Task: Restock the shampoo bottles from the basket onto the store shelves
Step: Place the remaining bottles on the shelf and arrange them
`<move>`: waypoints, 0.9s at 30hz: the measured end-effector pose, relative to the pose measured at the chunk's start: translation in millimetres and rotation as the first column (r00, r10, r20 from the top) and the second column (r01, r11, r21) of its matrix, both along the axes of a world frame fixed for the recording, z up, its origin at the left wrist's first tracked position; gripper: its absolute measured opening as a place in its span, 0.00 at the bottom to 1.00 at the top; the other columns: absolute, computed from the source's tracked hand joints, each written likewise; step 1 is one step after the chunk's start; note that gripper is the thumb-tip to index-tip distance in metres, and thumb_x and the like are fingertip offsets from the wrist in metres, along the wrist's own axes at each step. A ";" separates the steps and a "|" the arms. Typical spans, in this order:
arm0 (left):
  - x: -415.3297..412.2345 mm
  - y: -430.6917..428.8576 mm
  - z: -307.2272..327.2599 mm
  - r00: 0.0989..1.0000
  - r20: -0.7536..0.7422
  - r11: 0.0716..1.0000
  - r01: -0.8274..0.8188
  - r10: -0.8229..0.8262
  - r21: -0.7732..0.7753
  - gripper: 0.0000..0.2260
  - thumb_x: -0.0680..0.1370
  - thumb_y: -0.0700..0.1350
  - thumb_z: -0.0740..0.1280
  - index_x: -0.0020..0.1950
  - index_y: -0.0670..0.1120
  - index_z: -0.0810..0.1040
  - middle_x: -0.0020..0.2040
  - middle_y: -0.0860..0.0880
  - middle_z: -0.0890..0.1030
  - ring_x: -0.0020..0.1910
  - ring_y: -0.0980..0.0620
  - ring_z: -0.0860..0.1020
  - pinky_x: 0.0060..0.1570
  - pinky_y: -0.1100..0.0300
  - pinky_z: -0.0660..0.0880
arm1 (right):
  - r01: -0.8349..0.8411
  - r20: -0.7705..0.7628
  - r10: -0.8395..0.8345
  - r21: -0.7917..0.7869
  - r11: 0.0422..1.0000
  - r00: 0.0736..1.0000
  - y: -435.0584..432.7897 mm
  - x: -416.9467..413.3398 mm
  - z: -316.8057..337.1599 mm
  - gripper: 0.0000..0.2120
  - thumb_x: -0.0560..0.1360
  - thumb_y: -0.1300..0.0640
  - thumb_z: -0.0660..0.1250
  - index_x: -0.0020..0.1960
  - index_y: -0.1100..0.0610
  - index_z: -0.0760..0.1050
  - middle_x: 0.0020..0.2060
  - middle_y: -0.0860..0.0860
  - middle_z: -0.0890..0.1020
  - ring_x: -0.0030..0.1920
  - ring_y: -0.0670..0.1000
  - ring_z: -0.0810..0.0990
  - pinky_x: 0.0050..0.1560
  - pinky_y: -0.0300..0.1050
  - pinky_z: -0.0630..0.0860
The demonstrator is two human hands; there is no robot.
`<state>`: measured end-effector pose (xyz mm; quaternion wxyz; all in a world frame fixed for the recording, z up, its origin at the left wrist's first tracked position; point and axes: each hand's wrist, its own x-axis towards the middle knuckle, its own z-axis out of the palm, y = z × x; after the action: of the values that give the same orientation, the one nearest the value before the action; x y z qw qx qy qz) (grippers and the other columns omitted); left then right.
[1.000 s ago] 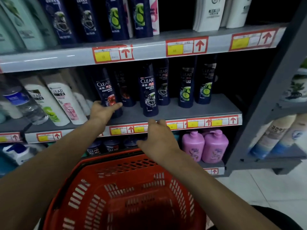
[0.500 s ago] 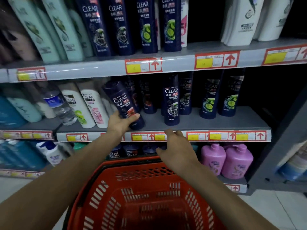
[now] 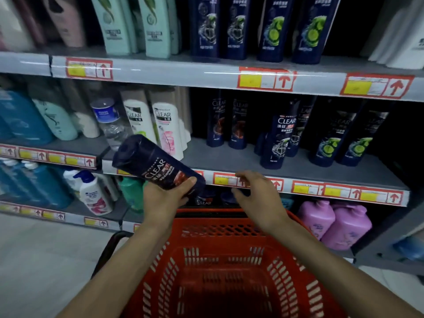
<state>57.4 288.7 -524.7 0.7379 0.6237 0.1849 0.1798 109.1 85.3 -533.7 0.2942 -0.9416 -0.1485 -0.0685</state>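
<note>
My left hand [image 3: 164,198] grips a dark navy Clear shampoo bottle [image 3: 151,165] with a red label. The bottle is tilted, top pointing up-left, held in front of the middle shelf's edge [image 3: 252,182]. My right hand [image 3: 257,196] hovers just right of it with fingers apart, holding nothing. Below both arms is the red plastic basket [image 3: 229,230]; its inside looks dark and I see no bottle in it. More navy Clear bottles [image 3: 276,138] stand on the middle shelf, with a bare patch of shelf [image 3: 220,159] in front of them.
White Clear bottles [image 3: 165,127] and a water bottle [image 3: 110,122] stand at the middle shelf's left. Mint and navy bottles fill the upper shelf [image 3: 206,72]. Pink jugs [image 3: 337,223] and a pump bottle [image 3: 94,193] sit on the bottom shelf. Tiled floor lies at left.
My left hand has pulled the red-label navy bottle off the middle shelf toward me and tipped it over to the left. My right hand stayed near the shelf edge. The view shifted upward.
</note>
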 end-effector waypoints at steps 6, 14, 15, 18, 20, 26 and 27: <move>-13.0 8.4 15.6 0.993 -0.028 0.993 0.118 -0.118 -0.001 0.12 0.72 0.36 0.79 0.50 0.49 0.83 0.45 0.52 0.88 0.47 0.52 0.87 0.49 0.49 0.84 | 0.088 -0.004 -0.088 0.048 0.995 0.996 51.5 61.0 -2.3 0.12 0.77 0.60 0.64 0.59 0.56 0.78 0.50 0.52 0.83 0.51 0.56 0.81 0.51 0.50 0.78; -15.6 24.4 27.7 0.970 -0.042 0.970 0.235 -0.238 -0.065 0.17 0.71 0.39 0.80 0.53 0.54 0.81 0.44 0.58 0.88 0.46 0.55 0.86 0.44 0.59 0.83 | 0.349 -0.125 -0.352 -0.044 0.936 0.928 108.0 146.0 -5.7 0.15 0.83 0.49 0.63 0.58 0.61 0.75 0.57 0.60 0.81 0.58 0.63 0.80 0.47 0.49 0.70; -13.0 26.4 29.5 0.970 -0.035 0.968 0.236 -0.240 -0.085 0.16 0.70 0.39 0.81 0.52 0.55 0.81 0.43 0.59 0.87 0.46 0.55 0.86 0.44 0.58 0.83 | 0.369 -0.125 -0.373 -0.053 0.928 0.919 109.3 153.3 -7.0 0.16 0.83 0.48 0.63 0.59 0.61 0.76 0.58 0.60 0.81 0.58 0.63 0.80 0.47 0.49 0.71; -4.6 34.4 34.8 0.976 -0.014 0.971 0.216 -0.218 -0.103 0.16 0.70 0.39 0.80 0.49 0.56 0.81 0.40 0.60 0.87 0.44 0.55 0.86 0.45 0.56 0.82 | 0.396 -0.089 -0.404 -0.096 0.913 0.910 111.1 166.3 -8.1 0.19 0.84 0.45 0.61 0.59 0.61 0.76 0.57 0.60 0.81 0.58 0.63 0.80 0.47 0.49 0.70; 1.2 40.9 36.1 0.979 0.005 0.974 0.205 -0.205 -0.100 0.16 0.70 0.40 0.81 0.49 0.56 0.81 0.39 0.61 0.86 0.43 0.56 0.86 0.44 0.57 0.82 | 0.392 -0.059 -0.403 -0.135 0.910 0.914 111.6 170.1 -8.2 0.21 0.84 0.43 0.60 0.56 0.61 0.78 0.55 0.60 0.82 0.57 0.63 0.80 0.46 0.50 0.70; 14.3 47.7 29.4 0.983 0.008 0.977 0.185 -0.186 -0.103 0.17 0.67 0.44 0.82 0.47 0.56 0.78 0.37 0.58 0.86 0.38 0.58 0.85 0.40 0.57 0.81 | 0.430 -0.039 -0.441 -0.159 0.889 0.897 114.5 175.4 -8.9 0.25 0.81 0.37 0.60 0.55 0.60 0.79 0.54 0.58 0.83 0.56 0.62 0.81 0.45 0.49 0.70; 15.9 47.9 27.3 0.984 0.001 0.981 0.177 -0.178 -0.082 0.17 0.66 0.46 0.83 0.46 0.55 0.78 0.39 0.55 0.85 0.39 0.55 0.85 0.39 0.56 0.81 | 0.439 -0.039 -0.450 -0.158 0.884 0.892 115.8 175.7 -8.4 0.26 0.81 0.37 0.60 0.56 0.60 0.79 0.55 0.58 0.83 0.56 0.61 0.81 0.45 0.49 0.70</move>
<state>73.3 336.6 -497.3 0.7754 0.6074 0.1382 0.1037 284.8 201.1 -542.1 0.2068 -0.9713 0.0777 -0.0880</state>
